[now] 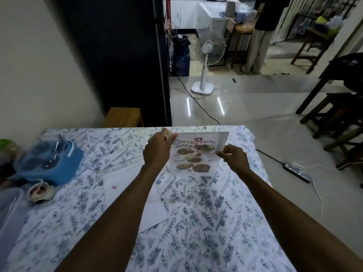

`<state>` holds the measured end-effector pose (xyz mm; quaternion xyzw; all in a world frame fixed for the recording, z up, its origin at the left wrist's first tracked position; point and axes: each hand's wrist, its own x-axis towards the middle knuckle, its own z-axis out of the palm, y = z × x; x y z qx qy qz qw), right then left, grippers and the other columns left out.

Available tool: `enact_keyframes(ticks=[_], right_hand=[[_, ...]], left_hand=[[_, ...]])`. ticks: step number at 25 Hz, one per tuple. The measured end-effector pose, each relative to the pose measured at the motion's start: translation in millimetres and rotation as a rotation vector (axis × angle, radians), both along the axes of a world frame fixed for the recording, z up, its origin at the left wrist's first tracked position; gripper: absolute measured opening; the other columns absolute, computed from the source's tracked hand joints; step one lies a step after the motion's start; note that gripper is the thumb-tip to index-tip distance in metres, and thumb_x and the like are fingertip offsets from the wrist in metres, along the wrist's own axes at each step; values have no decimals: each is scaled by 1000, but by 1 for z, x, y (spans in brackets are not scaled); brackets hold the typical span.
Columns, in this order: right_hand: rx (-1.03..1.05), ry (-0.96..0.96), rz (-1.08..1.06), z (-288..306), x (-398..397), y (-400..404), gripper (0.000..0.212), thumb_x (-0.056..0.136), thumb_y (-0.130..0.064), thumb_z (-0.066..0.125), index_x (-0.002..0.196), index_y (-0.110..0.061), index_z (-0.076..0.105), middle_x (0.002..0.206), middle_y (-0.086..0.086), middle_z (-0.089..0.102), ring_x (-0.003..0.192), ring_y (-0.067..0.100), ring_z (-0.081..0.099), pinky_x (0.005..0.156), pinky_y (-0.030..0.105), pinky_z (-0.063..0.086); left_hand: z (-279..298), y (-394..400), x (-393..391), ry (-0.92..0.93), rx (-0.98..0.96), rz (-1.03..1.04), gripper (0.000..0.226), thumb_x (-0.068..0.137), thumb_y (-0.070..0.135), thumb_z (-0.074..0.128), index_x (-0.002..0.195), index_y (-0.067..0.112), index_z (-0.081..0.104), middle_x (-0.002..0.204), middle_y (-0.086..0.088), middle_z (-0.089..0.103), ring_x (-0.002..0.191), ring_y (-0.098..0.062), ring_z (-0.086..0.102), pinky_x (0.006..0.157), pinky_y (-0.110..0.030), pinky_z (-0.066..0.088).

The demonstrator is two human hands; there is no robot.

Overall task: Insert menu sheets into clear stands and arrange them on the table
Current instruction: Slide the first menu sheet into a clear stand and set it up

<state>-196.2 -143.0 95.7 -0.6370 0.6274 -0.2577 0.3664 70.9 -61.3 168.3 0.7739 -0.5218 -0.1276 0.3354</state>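
The bench (196, 222) is covered by a flowered cloth; behind it a tiled floor and a standing fan (208, 55) are seen. A blue lidded container (49, 163) is placed at the left. The menu sheet (196, 154) is pinched upright above the far edge by the left hand (158, 150) and right hand (234, 157), fingers closed on its sides.

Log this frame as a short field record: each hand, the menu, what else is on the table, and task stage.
left hand: grips the menu's upper left edge
right hand: pinches the menu's right edge
menu stand: held near the table's far edge, printed side toward camera; sheet looks already inside the clear stand
white sheet: flat on the floral tablecloth, partly under the left forearm
table left side: blue container, small bowl
stage: positioning the stand, not yet released
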Motion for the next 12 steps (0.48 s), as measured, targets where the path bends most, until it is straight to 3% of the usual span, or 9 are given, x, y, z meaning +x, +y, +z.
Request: enact_keyframes(ticks=[4, 7, 10, 12], right_hand=[[-6, 3, -2, -5, 8, -25, 34, 78, -56, 70, 95, -27, 70, 93, -9, 73, 88, 17, 68, 75, 42, 55], [16, -10, 10, -11, 13, -39, 37, 76, -61, 69, 94, -29, 70, 93, -10, 73, 87, 16, 69, 76, 43, 56], [37, -11, -5, -16, 15, -45, 35, 76, -61, 69, 91, -29, 70, 92, -10, 73, 88, 15, 69, 78, 44, 56], [21, 11, -16, -15, 17, -43, 37, 77, -61, 68, 93, -28, 70, 95, -11, 73, 90, 14, 67, 79, 43, 55]], left_hand=[[3, -48, 10, 4, 104, 22, 42, 93, 65, 42, 101, 29, 60, 99, -4, 70, 90, -31, 64, 77, -44, 53], [0, -70, 13, -28, 119, 36, 33, 96, 58, 44, 98, 29, 59, 98, -3, 69, 89, -30, 63, 73, -39, 45], [-5, -76, 17, -89, 107, 34, 27, 96, 52, 51, 106, 29, 62, 100, -5, 71, 89, -30, 64, 70, -36, 41], [-7, -76, 20, -124, 104, 12, 28, 93, 48, 61, 114, 30, 61, 102, -6, 71, 90, -31, 66, 70, -38, 48]])
